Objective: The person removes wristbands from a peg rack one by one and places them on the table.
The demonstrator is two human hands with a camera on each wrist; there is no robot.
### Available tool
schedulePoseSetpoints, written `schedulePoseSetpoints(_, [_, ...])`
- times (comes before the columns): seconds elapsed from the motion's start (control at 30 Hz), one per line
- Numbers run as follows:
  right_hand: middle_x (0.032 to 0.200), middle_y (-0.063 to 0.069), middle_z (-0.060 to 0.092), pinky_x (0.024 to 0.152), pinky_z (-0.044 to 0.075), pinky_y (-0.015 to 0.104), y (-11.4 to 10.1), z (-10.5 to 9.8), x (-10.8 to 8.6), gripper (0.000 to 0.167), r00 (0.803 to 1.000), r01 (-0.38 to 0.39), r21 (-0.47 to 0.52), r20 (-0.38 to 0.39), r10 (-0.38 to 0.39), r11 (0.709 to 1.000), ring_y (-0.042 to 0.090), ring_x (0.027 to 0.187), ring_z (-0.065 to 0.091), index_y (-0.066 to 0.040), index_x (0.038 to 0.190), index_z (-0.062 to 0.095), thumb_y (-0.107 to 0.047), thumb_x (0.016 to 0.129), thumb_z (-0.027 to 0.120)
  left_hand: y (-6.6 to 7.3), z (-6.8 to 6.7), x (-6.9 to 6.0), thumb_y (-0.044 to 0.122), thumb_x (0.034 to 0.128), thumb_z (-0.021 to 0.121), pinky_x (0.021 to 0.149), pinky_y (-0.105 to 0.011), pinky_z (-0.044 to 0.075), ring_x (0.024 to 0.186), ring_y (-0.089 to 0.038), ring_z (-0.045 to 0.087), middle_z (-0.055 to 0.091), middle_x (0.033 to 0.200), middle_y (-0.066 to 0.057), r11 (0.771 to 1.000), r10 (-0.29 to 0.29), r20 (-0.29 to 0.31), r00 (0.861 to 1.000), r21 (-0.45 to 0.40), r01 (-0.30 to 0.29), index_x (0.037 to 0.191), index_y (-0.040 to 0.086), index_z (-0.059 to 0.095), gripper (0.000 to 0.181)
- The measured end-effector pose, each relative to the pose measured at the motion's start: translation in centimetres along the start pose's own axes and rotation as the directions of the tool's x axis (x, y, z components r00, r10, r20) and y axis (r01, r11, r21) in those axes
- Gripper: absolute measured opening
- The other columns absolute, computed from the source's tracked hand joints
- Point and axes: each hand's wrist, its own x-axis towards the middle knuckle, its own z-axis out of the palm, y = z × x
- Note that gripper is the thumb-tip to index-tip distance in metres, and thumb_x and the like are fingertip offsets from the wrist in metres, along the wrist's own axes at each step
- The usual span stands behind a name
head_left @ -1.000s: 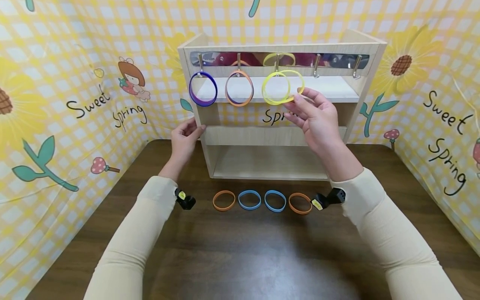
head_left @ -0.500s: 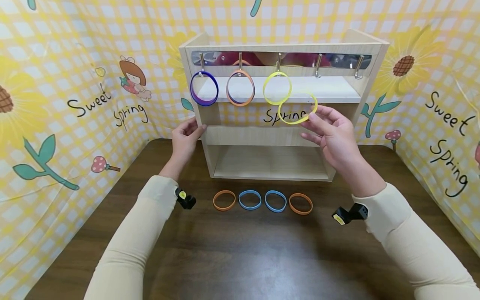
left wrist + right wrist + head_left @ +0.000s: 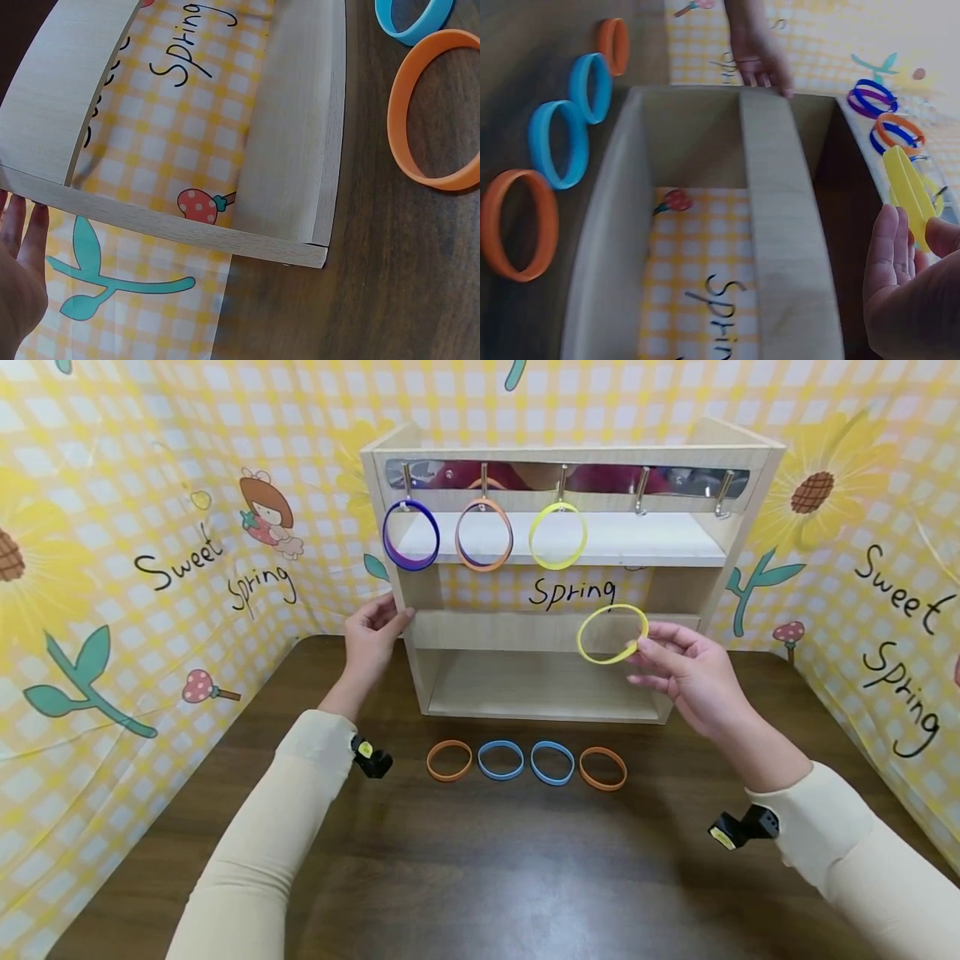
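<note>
Pinched between thumb and fingers of my right hand (image 3: 701, 677) is a yellow band (image 3: 624, 653), held in front of the lower part of the wooden shelf (image 3: 555, 631). The right wrist view shows this band (image 3: 907, 187) edge-on at the fingertips of the right hand (image 3: 919, 289). My left hand (image 3: 370, 639) touches the shelf's left side panel, thumb at its front edge; the left wrist view has these fingers (image 3: 26, 232) extended against the panel. From the hooks hang a blue-purple band (image 3: 412, 564), an orange band (image 3: 484, 567) with blue showing, and another yellow band (image 3: 558, 567).
Two hooks at the right (image 3: 642, 493) of the metal strip carry no band. On the brown table (image 3: 480, 877), in front of the shelf, lie an orange band (image 3: 449, 779), two blue bands (image 3: 501, 777) and another orange band (image 3: 602, 788). Patterned cloth stands around.
My right hand has moved down and to the right, away from the hooks, with the yellow band in its grip. The other yellow band stays hanging. My left hand stays at the panel.
</note>
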Motion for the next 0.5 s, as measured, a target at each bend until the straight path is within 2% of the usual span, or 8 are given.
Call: schedulePoseSetpoints(0.5, [0.093,0.004,0.071,0.071,0.057,0.029,2.2,-4.7,-2.1,0.012,0.995,-0.101,-0.106,-0.023,0.1,0.989,0.015,0.084,0.07,-0.011,0.1,0.071,-0.005,0.094,0.063,-0.4,-0.1,0.2,0.0,0.0842,0.073,0.071,-0.021,0.054,0.088,-0.013,0.065,0.07,0.097,-0.004,1.0,0.003,0.004,1.0,-0.028,-0.003,0.116,-0.004,0.068,0.033])
